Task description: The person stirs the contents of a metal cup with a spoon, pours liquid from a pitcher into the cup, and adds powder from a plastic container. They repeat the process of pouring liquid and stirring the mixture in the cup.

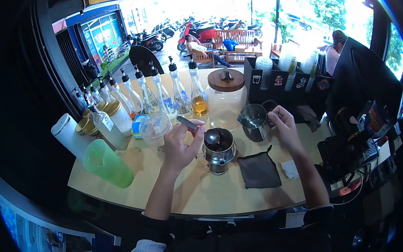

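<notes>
At the far left of the surface [192,200] stands a green pitcher [108,163], then a bottle [109,128] with a white label too small to read. Behind them, a row of pump bottles runs rightward to one [199,98] holding amber liquid.

My left hand [182,145] is closed, fingers and thumb gripping the spoon [212,137] by its handle. Its bowl is at the mouth of the metal cup [219,148], which has dark contents and sits just right of that hand. Behind the cup is a big clear jar [226,104] with a wooden lid.

Next comes the metal jug [254,123]; my right hand [282,124] has its fingers pinched shut at the jug's handle. I can't tell whether the jug touches the surface. A dark cloth [259,170] lies in front of it.

Behind, the black cup holder [282,87] carries small emblems whose lettering I can't read. At far right, a dark packet [378,120] has reddish print, also illegible.
</notes>
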Tool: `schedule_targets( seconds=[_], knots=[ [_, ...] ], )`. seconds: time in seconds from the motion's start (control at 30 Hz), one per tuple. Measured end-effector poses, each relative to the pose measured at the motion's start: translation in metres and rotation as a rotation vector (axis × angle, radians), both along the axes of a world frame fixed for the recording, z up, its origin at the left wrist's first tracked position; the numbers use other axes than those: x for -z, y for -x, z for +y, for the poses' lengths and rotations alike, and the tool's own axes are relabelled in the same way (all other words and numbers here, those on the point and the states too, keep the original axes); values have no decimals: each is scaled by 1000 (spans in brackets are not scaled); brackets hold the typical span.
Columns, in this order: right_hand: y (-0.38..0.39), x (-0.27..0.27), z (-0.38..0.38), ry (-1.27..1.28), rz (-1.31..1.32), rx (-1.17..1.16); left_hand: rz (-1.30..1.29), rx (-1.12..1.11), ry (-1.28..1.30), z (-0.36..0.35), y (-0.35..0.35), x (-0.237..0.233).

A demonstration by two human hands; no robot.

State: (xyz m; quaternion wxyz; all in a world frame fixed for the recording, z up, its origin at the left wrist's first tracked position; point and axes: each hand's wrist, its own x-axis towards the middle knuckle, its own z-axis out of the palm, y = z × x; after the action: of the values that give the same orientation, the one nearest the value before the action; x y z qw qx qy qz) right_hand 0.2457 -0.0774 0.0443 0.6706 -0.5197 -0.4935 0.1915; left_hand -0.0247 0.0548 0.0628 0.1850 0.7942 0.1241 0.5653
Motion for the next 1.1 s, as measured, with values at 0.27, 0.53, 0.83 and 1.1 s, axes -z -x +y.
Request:
schedule_targets(
  seconds=[0.27,0.53,0.83,1.1],
  knots=[
    [35,-62,-4,66,-72,-178,-14,24,32,0,-3,2],
    [64,-87,1,179,-109,-178,-11,31,87,-6,-3,0],
    [70,-93,12,202,-458,-53,-35,24,93,-8,-2,3],
    [80,-98,13,229,-532,-37,-65,6,10,-10,-4,0]
  ],
)
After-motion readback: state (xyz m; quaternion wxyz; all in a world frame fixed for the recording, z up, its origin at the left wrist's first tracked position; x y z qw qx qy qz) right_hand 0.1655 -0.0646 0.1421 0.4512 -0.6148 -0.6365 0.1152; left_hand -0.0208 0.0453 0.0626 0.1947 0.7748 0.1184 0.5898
